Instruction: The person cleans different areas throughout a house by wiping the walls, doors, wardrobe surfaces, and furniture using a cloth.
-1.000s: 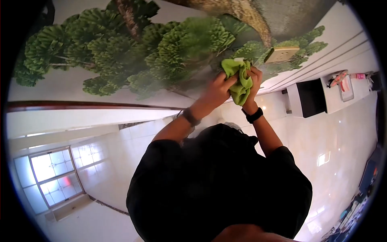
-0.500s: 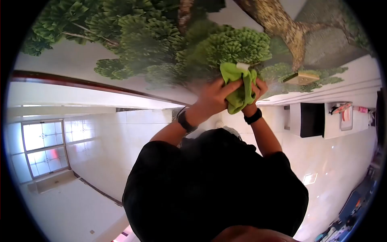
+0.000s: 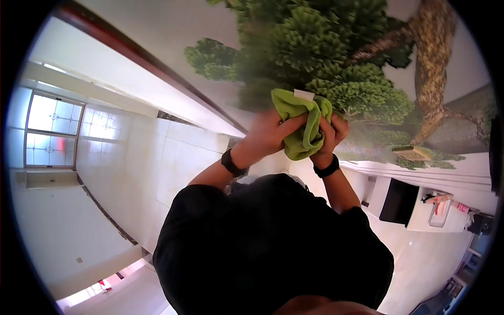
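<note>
A crumpled green cloth [image 3: 303, 123] with a small white tag hangs between my two hands. My left hand [image 3: 266, 132], with a dark band at the wrist, grips its left side, thumb across the folds. My right hand [image 3: 331, 135], with a black watch at the wrist, has its fingers closed on the right side of the cloth. Both hands are in front of a wall picture of green trees [image 3: 315, 47]; whether the cloth touches it, I cannot tell.
A gold-coloured wall plate [image 3: 412, 153] is on the picture at the right. A white cabinet [image 3: 420, 226] with a black panel and a tray [image 3: 440, 212] stands beyond. A dark red trim strip [image 3: 131, 50] runs along the wall's left edge. A window [image 3: 54, 130] is far left.
The view has turned, so the trees and wall plate have shifted right and the trim strip now slopes steeply. Both hands still hold the cloth, whose folds have changed shape.
</note>
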Tool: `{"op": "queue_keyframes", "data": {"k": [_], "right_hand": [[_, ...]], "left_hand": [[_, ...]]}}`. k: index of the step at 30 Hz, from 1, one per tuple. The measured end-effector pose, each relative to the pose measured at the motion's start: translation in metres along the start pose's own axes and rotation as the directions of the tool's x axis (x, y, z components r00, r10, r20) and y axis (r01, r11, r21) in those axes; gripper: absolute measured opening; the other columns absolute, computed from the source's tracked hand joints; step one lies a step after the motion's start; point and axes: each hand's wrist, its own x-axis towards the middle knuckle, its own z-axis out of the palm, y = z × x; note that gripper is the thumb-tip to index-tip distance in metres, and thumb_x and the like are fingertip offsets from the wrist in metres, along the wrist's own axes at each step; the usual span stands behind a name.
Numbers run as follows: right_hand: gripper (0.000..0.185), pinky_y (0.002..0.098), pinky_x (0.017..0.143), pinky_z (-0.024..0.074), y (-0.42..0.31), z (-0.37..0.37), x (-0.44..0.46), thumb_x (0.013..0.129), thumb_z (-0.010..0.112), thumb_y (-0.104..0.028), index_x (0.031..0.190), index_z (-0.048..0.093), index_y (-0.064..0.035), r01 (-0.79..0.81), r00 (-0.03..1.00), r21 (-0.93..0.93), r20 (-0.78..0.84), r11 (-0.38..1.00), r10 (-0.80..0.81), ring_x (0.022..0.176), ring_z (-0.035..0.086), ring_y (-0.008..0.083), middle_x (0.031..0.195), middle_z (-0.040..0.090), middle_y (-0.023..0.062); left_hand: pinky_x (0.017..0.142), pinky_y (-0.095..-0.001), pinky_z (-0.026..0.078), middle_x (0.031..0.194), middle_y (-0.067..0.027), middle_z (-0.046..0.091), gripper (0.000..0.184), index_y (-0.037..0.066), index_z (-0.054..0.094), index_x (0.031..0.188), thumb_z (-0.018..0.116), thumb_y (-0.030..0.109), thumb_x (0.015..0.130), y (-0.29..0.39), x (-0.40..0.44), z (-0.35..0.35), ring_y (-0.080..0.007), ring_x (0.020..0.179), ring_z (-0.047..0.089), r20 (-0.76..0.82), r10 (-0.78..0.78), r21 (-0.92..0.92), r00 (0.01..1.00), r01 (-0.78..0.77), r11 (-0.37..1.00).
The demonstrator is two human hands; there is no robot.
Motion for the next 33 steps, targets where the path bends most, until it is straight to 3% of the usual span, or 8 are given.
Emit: {"op": "queue_keyframes", "data": {"k": [3,7,11,17,26,28,32,33], "right_hand": [[0.044,0.0418,0.093,0.0337,-0.016,0.015,0.010,0.072,0.078,-0.016,0.111,0.061,-0.0095,-0.034,0.999,-0.006,-0.018,0.999,0.034,0.109,0.045,0.0271,0.118,0.040,0.0076],[0.040,0.0391,0.077,0.0414,-0.010,0.037,-0.011,0.065,0.078,-0.007,0.104,0.067,-0.0125,0.058,0.994,-0.046,-0.086,0.997,-0.061,0.097,0.056,0.0284,0.115,0.041,0.0070],[0.044,0.0403,0.083,0.0403,0.007,0.064,-0.048,0.069,0.079,-0.008,0.109,0.063,-0.0125,0.143,0.984,0.064,0.099,0.988,-0.149,0.101,0.052,0.0293,0.118,0.041,0.0073],[0.041,0.0409,0.088,0.0406,-0.034,0.121,-0.055,0.073,0.076,-0.008,0.111,0.060,-0.0082,0.124,0.981,0.087,0.139,0.988,-0.135,0.105,0.050,0.0311,0.117,0.049,0.0119],[0.040,0.0376,0.085,0.0410,-0.144,0.217,0.048,0.070,0.075,-0.006,0.109,0.065,-0.0079,0.086,0.993,0.123,0.076,0.989,-0.096,0.104,0.049,0.0293,0.117,0.045,0.0118],[0.039,0.0397,0.086,0.0403,-0.136,0.241,0.023,0.070,0.076,-0.006,0.108,0.065,-0.0085,0.136,0.991,0.059,-0.005,0.989,-0.136,0.106,0.048,0.0301,0.118,0.043,0.0110],[0.043,0.0412,0.086,0.0393,-0.114,0.254,-0.029,0.067,0.079,-0.008,0.108,0.066,-0.0101,0.169,0.986,-0.037,0.018,0.985,-0.168,0.106,0.048,0.0292,0.118,0.042,0.0087],[0.044,0.0409,0.087,0.0397,-0.112,0.253,-0.039,0.066,0.080,-0.008,0.108,0.066,-0.0101,0.189,0.981,-0.092,0.047,0.978,-0.186,0.105,0.048,0.0292,0.118,0.042,0.0085]], "left_hand": [[0.076,-0.0365,0.053,0.110,-0.0138,0.062,0.042,0.010,0.063,0.115,0.068,0.010,0.073,-0.003,-0.001,-0.014,-0.0330,0.092,0.063,-0.042,-0.113,-0.208,0.993,0.102,0.973],[0.078,-0.0359,0.052,0.109,-0.0156,0.062,0.040,0.010,0.063,0.114,0.068,0.009,0.074,-0.021,-0.026,-0.008,-0.0334,0.093,0.063,0.039,-0.365,-0.543,0.930,0.326,0.774],[0.074,-0.0358,0.053,0.105,-0.0148,0.063,0.040,0.009,0.062,0.113,0.067,0.006,0.074,-0.048,-0.048,-0.018,-0.0329,0.089,0.064,-0.167,-0.069,-0.127,0.983,0.048,0.991],[0.067,-0.0371,0.052,0.100,-0.0125,0.062,0.040,0.011,0.062,0.112,0.063,0.002,0.073,-0.082,-0.093,-0.065,-0.0322,0.083,0.064,-0.041,-0.253,0.015,0.967,0.254,0.967],[0.068,-0.0353,0.053,0.101,-0.0117,0.062,0.034,0.011,0.064,0.110,0.061,0.004,0.076,-0.125,-0.097,-0.175,-0.0317,0.085,0.064,-0.384,-0.346,-0.291,0.856,0.243,0.925],[0.067,-0.0345,0.053,0.101,-0.0114,0.063,0.031,0.011,0.065,0.107,0.061,0.005,0.077,-0.136,-0.106,-0.176,-0.0307,0.083,0.065,-0.307,-0.494,-0.498,0.813,0.305,0.812],[0.065,-0.0334,0.053,0.098,-0.0109,0.062,0.026,0.011,0.066,0.103,0.060,0.007,0.078,-0.170,-0.127,-0.176,-0.0294,0.078,0.065,-0.301,-0.321,-0.236,0.898,0.256,0.937],[0.064,-0.0344,0.053,0.096,-0.0106,0.062,0.026,0.011,0.066,0.102,0.060,0.007,0.077,-0.179,-0.134,-0.169,-0.0299,0.076,0.065,-0.252,-0.390,-0.411,0.886,0.267,0.872]]}}
